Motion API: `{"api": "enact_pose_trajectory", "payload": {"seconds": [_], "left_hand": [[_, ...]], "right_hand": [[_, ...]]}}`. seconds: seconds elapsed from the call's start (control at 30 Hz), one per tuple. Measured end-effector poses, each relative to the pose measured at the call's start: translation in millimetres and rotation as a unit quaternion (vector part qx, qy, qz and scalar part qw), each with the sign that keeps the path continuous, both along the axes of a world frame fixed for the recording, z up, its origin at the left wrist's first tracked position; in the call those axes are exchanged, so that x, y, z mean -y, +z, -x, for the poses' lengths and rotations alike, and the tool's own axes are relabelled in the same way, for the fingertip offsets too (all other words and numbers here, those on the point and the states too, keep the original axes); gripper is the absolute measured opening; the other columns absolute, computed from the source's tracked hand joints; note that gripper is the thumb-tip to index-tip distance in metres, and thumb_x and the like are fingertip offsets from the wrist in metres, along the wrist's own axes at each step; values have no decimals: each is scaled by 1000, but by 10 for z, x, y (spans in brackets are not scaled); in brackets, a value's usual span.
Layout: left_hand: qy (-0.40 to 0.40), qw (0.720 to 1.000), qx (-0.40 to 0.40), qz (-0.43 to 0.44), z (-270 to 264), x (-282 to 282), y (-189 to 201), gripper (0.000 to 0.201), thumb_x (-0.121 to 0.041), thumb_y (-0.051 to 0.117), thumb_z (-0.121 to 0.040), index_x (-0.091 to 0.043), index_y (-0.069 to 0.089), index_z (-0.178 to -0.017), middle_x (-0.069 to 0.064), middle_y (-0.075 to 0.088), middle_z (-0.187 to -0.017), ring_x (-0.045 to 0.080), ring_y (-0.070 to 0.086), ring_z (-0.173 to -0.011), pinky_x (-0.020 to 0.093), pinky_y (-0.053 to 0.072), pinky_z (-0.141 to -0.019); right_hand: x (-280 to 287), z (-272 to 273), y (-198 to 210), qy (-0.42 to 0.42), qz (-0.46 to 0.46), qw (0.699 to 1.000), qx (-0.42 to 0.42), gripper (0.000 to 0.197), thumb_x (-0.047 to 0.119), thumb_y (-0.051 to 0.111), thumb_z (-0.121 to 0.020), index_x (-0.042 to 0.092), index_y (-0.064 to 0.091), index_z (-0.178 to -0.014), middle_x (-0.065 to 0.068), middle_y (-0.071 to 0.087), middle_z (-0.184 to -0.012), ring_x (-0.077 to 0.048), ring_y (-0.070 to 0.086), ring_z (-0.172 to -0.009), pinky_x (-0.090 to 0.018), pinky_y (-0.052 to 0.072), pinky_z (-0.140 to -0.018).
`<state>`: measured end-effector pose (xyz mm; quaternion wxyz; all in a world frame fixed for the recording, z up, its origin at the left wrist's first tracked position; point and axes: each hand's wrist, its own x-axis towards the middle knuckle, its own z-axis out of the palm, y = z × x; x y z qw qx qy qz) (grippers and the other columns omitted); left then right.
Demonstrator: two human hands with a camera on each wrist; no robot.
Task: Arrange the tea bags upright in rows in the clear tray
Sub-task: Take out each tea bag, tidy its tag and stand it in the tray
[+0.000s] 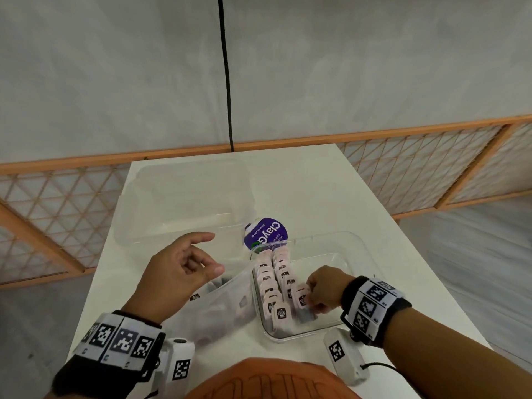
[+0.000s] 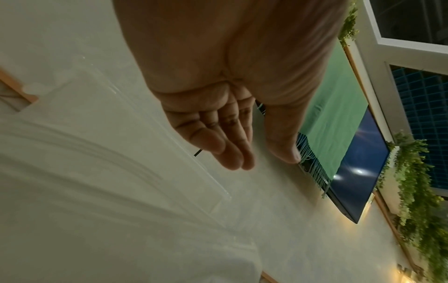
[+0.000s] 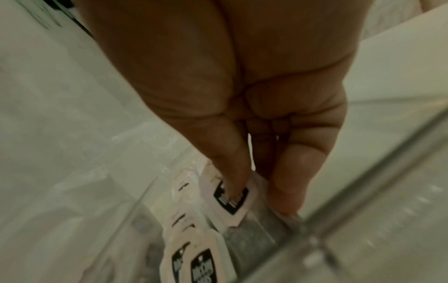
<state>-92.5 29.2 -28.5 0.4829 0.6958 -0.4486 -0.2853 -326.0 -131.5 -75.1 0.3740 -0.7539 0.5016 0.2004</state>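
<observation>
A clear tray [image 1: 349, 318] sits near the table's front right. Two rows of pale pink tea bags [image 1: 270, 279] with black labels stand upright along its left side. My right hand [image 1: 315, 295] is inside the tray and pinches one tea bag [image 1: 301, 296] at the near end of the right row; in the right wrist view the thumb and fingers grip that tea bag [image 3: 234, 199]. My left hand [image 1: 198, 262] hovers, fingers relaxed and holding nothing, above a translucent bag [image 1: 224, 305] with more tea bags. The left wrist view shows my left hand [image 2: 252, 153] with nothing in it.
A large clear lid or container [image 1: 184, 203] lies at the back left of the white table [image 1: 316, 191]. A round purple label [image 1: 266, 233] lies behind the tray. A black cable [image 1: 227, 82] hangs down at the far edge. An orange lattice rail [image 1: 431, 168] runs behind.
</observation>
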Motion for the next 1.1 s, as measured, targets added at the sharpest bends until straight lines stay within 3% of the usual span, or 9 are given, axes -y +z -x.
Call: {"api": "enact_pose_trajectory", "payload": {"seconds": [0.07,0.23,0.4,0.5,0.57,0.67,0.8,0.97,1.1], "left_hand": [[1,1000,-1,0,-22,-4,-19,49,-13,81,-72,-37,61,-109,-2,72,-78,23,60,-73,16,49,-68],[6,1000,-9,-1,-75,-32,-65,49,-12,81,-72,-35,61,-110,0,72,-77,26,61,-74,16,49,-68],[9,1000,-13,-14,-90,-61,-102,47,-14,81,-73,-36,61,-110,1,72,-78,25,61,-73,16,49,-65],[12,1000,-11,-23,-102,-68,-133,46,-13,81,-74,-35,61,-110,1,72,-78,27,62,-74,16,49,-64],[13,1000,-7,-23,-97,-73,-140,46,-13,80,-74,-35,61,-109,2,72,-77,27,62,-74,15,49,-64],[14,999,-3,-30,-93,-72,-145,43,-16,80,-75,-36,62,-107,2,71,-77,24,62,-73,14,49,-64],[17,998,14,-53,-121,-71,-194,24,-30,78,-75,-40,64,-93,0,69,-74,18,63,-69,23,50,-67],[6,981,140,-132,-148,-69,-295,14,-19,67,-86,-31,65,-79,-6,66,-73,6,61,-65,14,48,-60],[-21,970,173,-170,-114,-79,-332,15,-20,64,-87,-31,64,-77,-9,64,-73,7,59,-68,18,46,-63]], "right_hand": [[-8,-25,-55,-17,-31,999,-4,11,7,67,-81,11,60,-74,-8,66,-77,-27,71,-85,-37,58,-83],[-15,-84,-137,-18,-51,998,-22,14,8,69,-81,5,68,-95,-7,68,-78,-22,69,-80,-35,58,-83],[17,-119,-204,-15,-35,999,-29,17,12,69,-81,17,56,-72,-1,64,-73,-8,64,-54,-14,49,-46],[-36,-120,-218,10,0,999,-43,13,9,69,-77,15,57,-81,-3,65,-81,-19,67,-75,-27,59,-69],[-59,-102,-229,14,31,999,-40,18,10,68,-76,16,54,-85,-2,64,-83,-21,63,-76,-30,58,-77],[-71,-69,-242,-19,42,999,-12,26,9,67,-76,21,45,-81,2,59,-77,-19,58,-69,-25,52,-63],[-95,-38,-250,-57,38,998,11,32,7,67,-78,25,41,-85,-3,59,-86,-21,61,-69,-23,48,-51],[-115,-24,-180,-50,18,998,20,35,11,70,-80,20,42,-99,-3,60,-77,-13,55,-52,-20,43,-44],[-129,4,-153,-34,16,999,21,44,14,76,-75,19,42,-102,-1,58,-81,-15,56,-61,-20,44,-47]]}}
